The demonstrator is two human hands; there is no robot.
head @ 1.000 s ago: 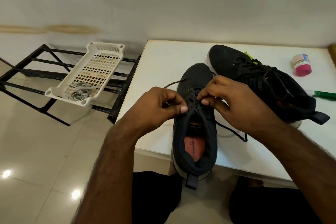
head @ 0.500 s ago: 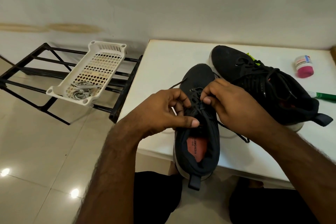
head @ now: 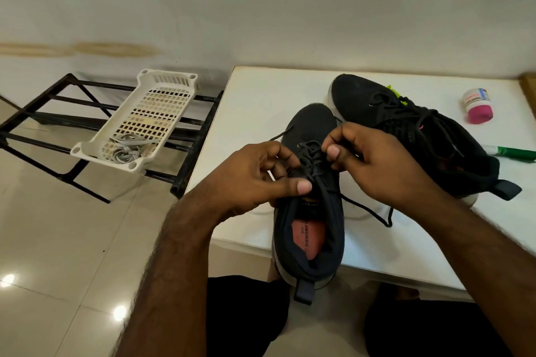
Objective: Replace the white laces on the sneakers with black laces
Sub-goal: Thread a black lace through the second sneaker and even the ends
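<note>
Near sneaker [head: 311, 211] overhanging the table's [head: 255, 101] front edge, second sneaker [head: 406, 130] behind-right, jar [head: 478, 106] and marker [head: 513, 151] further right, basket [head: 145, 119] on rack [head: 58, 113] left.

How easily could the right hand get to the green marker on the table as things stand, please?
Probably yes: the green marker lies beyond the far sneaker, unblocked, but the right hand must first release the black lace.

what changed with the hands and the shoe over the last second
The left hand slid back along the near sneaker, its thumb now at the tongue. The right hand keeps pinching the black lace. The far sneaker and the white basket stayed put.
</note>
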